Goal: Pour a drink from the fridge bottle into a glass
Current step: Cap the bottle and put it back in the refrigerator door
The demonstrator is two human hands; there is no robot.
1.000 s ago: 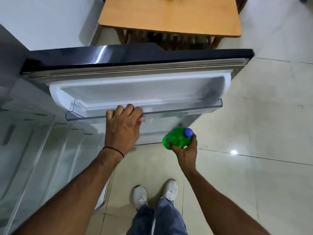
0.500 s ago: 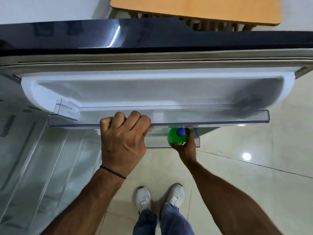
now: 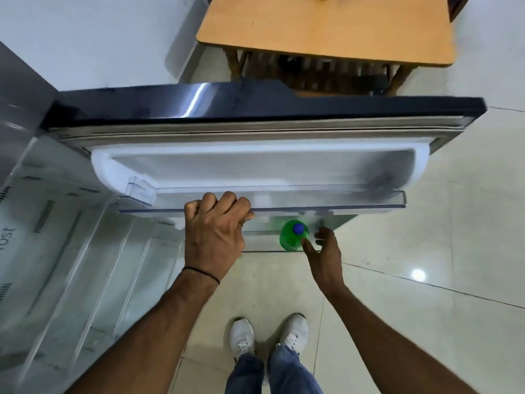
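A green bottle [image 3: 289,238] with a blue cap stands upright in the lower clear shelf [image 3: 260,249] of the open fridge door [image 3: 255,109]. My right hand [image 3: 326,257] is just right of the bottle with its fingers apart; one fingertip touches the bottle's side, and the hand does not wrap around it. My left hand [image 3: 214,231] is closed over the front rail of the upper door shelf [image 3: 341,207]. No glass is in view.
The fridge's white interior [image 3: 71,265] opens at the left. Beyond the door stands a wooden table [image 3: 326,32] with a small yellow item at its far edge. Pale tiled floor [image 3: 426,223] spreads to the right, and my white shoes [image 3: 243,334] are below.
My right hand carried the bottle down into the lower door shelf and has now loosened its grip. My left hand stayed on the upper shelf rail.
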